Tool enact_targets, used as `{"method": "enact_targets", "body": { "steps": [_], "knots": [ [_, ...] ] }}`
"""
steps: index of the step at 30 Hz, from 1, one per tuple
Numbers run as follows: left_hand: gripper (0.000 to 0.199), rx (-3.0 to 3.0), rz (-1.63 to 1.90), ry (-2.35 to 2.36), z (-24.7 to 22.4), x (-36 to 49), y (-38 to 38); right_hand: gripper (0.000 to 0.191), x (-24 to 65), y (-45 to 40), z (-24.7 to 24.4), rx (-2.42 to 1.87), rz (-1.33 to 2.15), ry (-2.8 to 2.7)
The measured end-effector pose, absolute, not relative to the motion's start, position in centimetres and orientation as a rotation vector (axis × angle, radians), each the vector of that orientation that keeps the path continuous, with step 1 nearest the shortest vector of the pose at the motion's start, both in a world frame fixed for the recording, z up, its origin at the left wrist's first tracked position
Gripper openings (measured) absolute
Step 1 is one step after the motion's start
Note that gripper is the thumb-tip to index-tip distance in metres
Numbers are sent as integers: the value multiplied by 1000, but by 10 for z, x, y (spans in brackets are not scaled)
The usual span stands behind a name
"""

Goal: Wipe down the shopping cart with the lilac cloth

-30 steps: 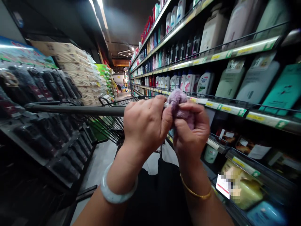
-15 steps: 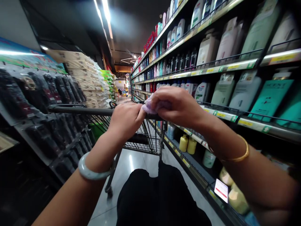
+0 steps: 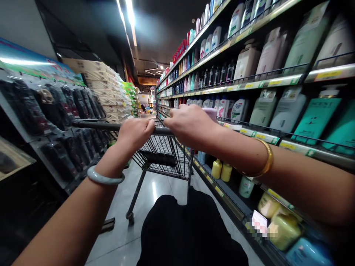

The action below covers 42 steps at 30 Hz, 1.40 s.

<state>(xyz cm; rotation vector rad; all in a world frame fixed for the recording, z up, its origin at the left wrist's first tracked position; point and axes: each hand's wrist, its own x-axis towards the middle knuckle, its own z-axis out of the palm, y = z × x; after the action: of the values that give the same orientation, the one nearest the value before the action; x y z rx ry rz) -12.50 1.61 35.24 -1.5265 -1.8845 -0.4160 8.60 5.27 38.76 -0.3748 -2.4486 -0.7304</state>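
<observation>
The right grip (image 3: 191,121) hides much of the lilac cloth (image 3: 212,111) near the centre. At the right edge, a teal bottle (image 3: 344,130) is cut off; lower right, a bright rectangle (image 3: 259,219) is partly blurred.

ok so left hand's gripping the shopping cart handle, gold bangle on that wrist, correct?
Bangle colour's wrong: the head view shows the left hand wearing a pale grey-blue bangle, not a gold one. It does grip the shopping cart handle.
</observation>
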Motion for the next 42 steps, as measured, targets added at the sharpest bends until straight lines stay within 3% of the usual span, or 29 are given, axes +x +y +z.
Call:
{"method": "enact_targets", "body": {
  "steps": [5,12,21,30,42],
  "knots": [
    [73,-1509,-307,-1933,352,-143,15,32,66,50,378,-208,-732,-2447],
    [76,-1482,-327,-1900,348,-137,17,27,68,63,361,-353,-763,-2240],
    [64,-1535,-128,-1851,352,-112,-3,26,93,58,354,-186,-907,-2164],
    [76,-1531,-245,-1946,355,-58,-3,26,134,82,355,-204,-838,-2157],
    [60,-1687,-297,-1821,358,-26,24,20,174,154,345,-276,-688,-2032]
  ]
}}
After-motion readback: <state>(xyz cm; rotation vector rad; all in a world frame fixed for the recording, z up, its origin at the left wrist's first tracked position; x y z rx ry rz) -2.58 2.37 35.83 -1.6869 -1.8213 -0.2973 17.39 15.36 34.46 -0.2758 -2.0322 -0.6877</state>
